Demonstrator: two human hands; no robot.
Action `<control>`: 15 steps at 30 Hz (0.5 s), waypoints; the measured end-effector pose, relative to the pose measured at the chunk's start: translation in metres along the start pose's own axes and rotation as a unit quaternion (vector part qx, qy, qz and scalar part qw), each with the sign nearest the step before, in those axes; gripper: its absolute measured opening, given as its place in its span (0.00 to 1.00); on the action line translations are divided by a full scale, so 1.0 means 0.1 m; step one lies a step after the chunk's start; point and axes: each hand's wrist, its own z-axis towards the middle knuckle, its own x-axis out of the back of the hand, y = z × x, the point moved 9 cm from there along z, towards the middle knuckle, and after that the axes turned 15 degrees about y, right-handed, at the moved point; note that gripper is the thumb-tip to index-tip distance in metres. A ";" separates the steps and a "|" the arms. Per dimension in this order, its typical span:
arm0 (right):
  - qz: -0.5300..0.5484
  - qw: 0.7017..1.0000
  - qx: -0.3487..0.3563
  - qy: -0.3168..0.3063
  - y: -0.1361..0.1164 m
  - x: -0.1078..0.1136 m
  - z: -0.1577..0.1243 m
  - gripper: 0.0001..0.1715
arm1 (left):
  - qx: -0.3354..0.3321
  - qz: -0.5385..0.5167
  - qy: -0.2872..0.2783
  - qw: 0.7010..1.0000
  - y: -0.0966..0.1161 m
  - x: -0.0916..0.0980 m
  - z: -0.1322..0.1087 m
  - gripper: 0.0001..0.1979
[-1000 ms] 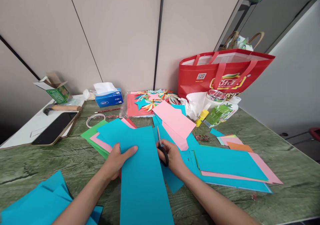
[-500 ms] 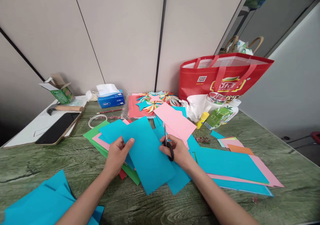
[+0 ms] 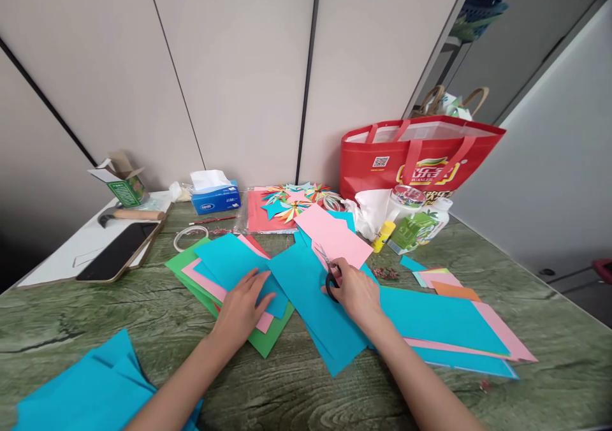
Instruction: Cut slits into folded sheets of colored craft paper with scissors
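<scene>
Left hand [image 3: 246, 303] of mine lies loosely spread on blue paper [image 3: 232, 254], eight o'clock from the scissors [image 3: 329, 271]; my right hand [image 3: 356, 291] grips their handles. Pink sheets [image 3: 335, 230] lie at twelve. Between one and two, a white bottle [image 3: 442, 210] part-hides a red bag [image 3: 358, 173] bearing a QR code [image 3: 381, 162] and "UANLE"

Showed, at the back right of the bench [image 3: 287, 393], a red shopping bag [image 3: 373, 171] standing near pale wall panels [image 3: 253, 80], with crumpled white tissue [image 3: 375, 206] and a green carton [image 3: 412, 232] in front. Also showed, at the back left, a blue tissue box [image 3: 216, 199], an open green box [image 3: 129, 192], and a wooden-handled hammer [image 3: 138, 215] near a dark-screened phone [image 3: 117, 251].
</scene>
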 end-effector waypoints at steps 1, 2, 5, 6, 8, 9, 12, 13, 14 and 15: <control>0.002 1.000 0.003 -0.004 -0.01 -0.01 0.00 0.24 | -0.015 0.006 -0.008 1.000 0.02 -0.02 -0.01 0.20; 0.006 1.000 0.006 -0.008 -0.01 -0.02 0.00 0.23 | -0.028 0.011 -0.016 0.999 0.03 -0.05 -0.02 0.20; 0.027 0.999 0.017 -0.008 -0.04 -0.04 0.00 0.19 | -0.051 0.029 -0.034 0.998 0.04 -0.10 -0.03 0.27; 0.035 0.999 0.020 -0.004 -0.05 -0.03 0.00 0.17 | -0.054 0.035 -0.037 0.997 0.03 -0.11 -0.03 0.30; 0.051 0.998 0.028 0.013 -0.07 0.00 0.00 0.13 | -0.059 0.047 -0.041 0.996 0.03 -0.12 -0.03 0.33; 0.058 0.997 0.031 0.025 -0.08 0.03 0.01 0.12 | -0.061 0.052 -0.042 0.996 0.03 -0.11 -0.03 0.34; 0.073 0.994 0.032 0.076 -0.06 0.13 0.05 0.11 | -0.063 0.067 -0.039 0.995 0.06 -0.08 -0.03 0.32; 0.075 0.992 0.027 0.097 -0.03 0.18 0.07 0.11 | -0.062 0.071 -0.036 0.995 0.07 -0.07 -0.02 0.31; 0.075 0.990 0.020 0.120 0.01 0.23 0.10 0.12 | -0.062 0.075 -0.032 0.995 0.07 -0.06 -0.02 0.30; 0.075 0.987 0.011 0.143 0.05 0.27 0.12 0.12 | -0.062 0.078 -0.029 0.995 0.08 -0.05 -0.02 0.29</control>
